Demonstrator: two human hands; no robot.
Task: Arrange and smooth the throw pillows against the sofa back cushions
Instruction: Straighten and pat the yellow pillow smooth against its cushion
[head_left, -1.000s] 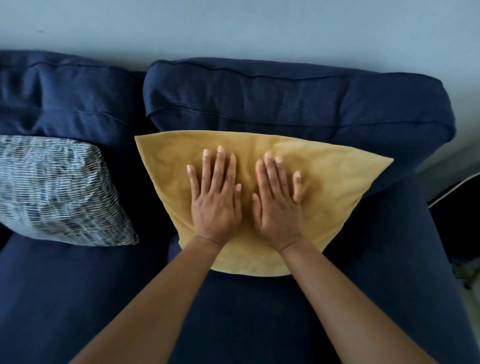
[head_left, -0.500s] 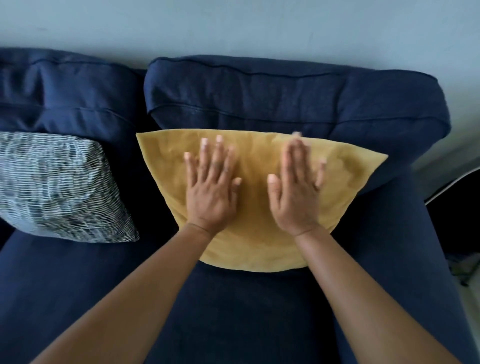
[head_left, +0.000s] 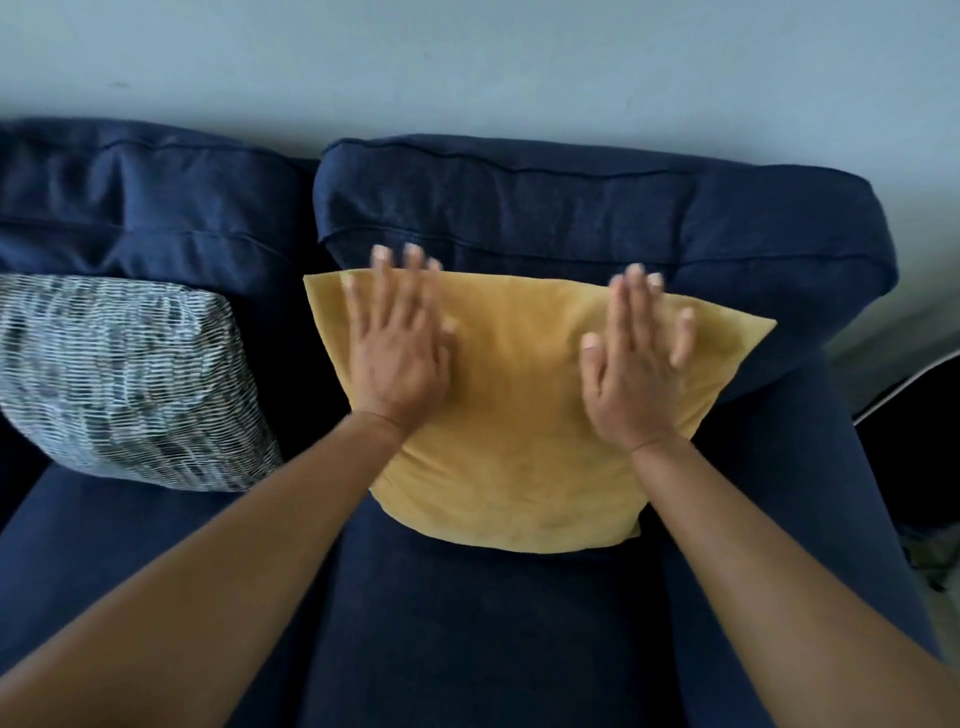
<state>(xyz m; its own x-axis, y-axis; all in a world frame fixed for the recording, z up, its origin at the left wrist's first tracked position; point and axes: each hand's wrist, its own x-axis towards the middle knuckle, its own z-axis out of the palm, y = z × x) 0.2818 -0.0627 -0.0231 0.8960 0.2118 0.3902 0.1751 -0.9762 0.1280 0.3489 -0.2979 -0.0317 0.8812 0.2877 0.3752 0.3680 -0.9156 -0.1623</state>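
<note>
A mustard yellow throw pillow (head_left: 519, 415) leans against the right navy back cushion (head_left: 597, 208) of the sofa. My left hand (head_left: 397, 343) lies flat on the pillow's upper left part, fingers spread, fingertips just over its top edge. My right hand (head_left: 636, 364) presses flat on the upper right part, fingers apart. Neither hand grips anything. A second throw pillow (head_left: 124, 379), with a black-and-white woven pattern, rests against the left back cushion (head_left: 145, 208).
The navy seat cushions (head_left: 467, 623) stretch below the pillows. A pale wall (head_left: 467, 62) rises behind the sofa. At the right edge the sofa ends, with a dark object with a white rim (head_left: 914, 405) beyond it.
Both hands slid apart and upward over the yellow pillow: the left toward its upper left, the right toward its upper right. They were side by side at the centre one second ago.
</note>
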